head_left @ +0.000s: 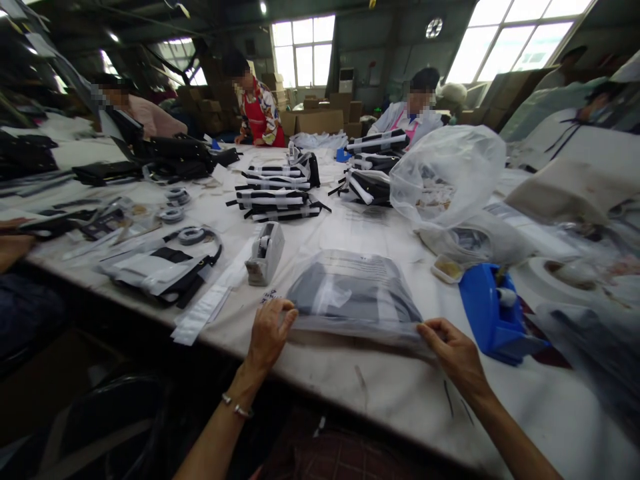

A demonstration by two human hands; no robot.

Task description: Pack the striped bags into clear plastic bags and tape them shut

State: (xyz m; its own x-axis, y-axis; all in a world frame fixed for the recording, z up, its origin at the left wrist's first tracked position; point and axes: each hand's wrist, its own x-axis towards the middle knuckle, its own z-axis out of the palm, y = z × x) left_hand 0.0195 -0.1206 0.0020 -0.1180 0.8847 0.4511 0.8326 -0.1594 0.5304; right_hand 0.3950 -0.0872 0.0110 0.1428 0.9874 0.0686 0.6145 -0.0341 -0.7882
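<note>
A clear plastic bag (360, 327) lies flat at the near table edge with a dark, folded item (345, 287) inside it; what kind of item it is I cannot make out. Printed lines show on the bag's far part. At its near left corner, my left hand (270, 330) is closed in a pinch on the plastic. My right hand (453, 347) pinches the near right corner between thumb and fingers. Just beyond my left hand stands a grey tape dispenser (266, 257). To the right of my right hand is a blue tape dispenser (493, 313).
Stacked black-and-white bundles (277, 193) stand farther back. A large clear plastic sack (445, 170) sits at the right. Flat plastic strips (213, 303) and a black item with a grey coil (170, 270) lie left. Several co-workers are around the table, one in a red apron (257, 117).
</note>
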